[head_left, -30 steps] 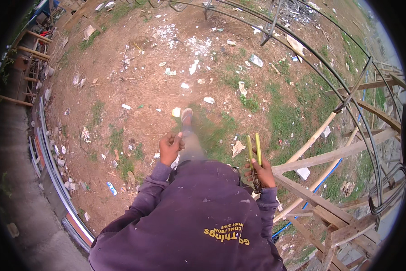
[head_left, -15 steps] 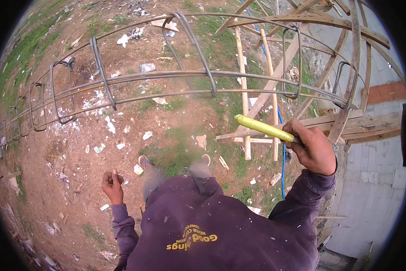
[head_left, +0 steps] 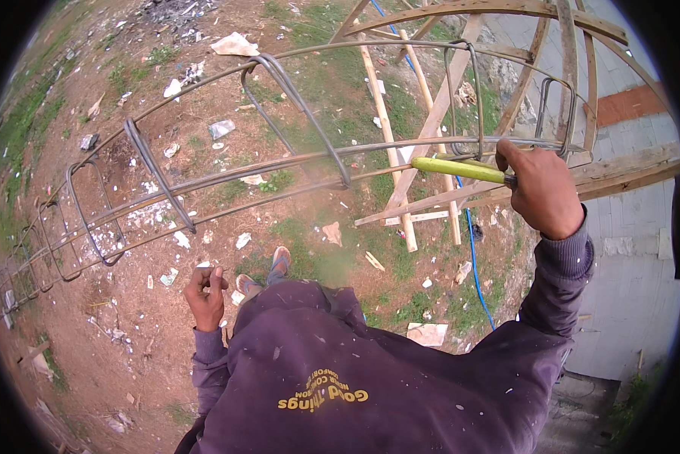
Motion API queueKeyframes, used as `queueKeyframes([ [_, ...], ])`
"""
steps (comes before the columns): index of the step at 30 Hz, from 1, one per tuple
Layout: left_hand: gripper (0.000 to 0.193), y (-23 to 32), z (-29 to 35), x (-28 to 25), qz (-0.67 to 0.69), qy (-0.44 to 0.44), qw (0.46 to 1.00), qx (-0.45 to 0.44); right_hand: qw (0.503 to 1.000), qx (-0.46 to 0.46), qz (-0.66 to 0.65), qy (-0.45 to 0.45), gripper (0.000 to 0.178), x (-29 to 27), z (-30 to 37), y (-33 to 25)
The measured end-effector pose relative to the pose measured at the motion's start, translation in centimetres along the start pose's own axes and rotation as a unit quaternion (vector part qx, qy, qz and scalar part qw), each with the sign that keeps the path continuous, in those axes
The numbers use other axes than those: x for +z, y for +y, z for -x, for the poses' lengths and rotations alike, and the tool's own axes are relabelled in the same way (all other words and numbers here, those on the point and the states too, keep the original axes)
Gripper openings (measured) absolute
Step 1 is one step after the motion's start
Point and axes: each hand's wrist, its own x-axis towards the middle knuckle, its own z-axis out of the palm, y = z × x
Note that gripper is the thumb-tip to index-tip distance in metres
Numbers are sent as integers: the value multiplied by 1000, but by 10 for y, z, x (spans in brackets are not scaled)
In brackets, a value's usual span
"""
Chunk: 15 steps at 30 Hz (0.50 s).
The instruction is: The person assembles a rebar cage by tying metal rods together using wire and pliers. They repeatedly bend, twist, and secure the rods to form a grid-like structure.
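Purple cloth is nearest, a white-flecked sweatshirt (head_left: 400, 378). The left hand (head_left: 206, 297) is curled, thumb near its bent fingers — whether it holds anything, I cannot tell. The right hand (head_left: 540, 189) is wrapped firmly around a tool with yellow-green handles (head_left: 461, 169), which point left in front of a steel rebar cage (head_left: 308, 113) — contact unclear. Beyond are wooden poles (head_left: 379, 113), a blue hose (head_left: 476, 266) and littered ground (head_left: 158, 325).
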Motion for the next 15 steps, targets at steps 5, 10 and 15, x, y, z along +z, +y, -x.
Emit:
queueKeyframes([
  [5,19,62,-21,22,-61,-109,983,136,997,-51,-34,-38,29,13,8,-32],
  [10,19,94,-39,54,-61,-184,941,276,996,-49,-51,-57,26,27,-1,-32],
  [15,18,99,-51,80,-34,-238,939,247,984,-78,-89,-135,24,22,-35,-12],
])
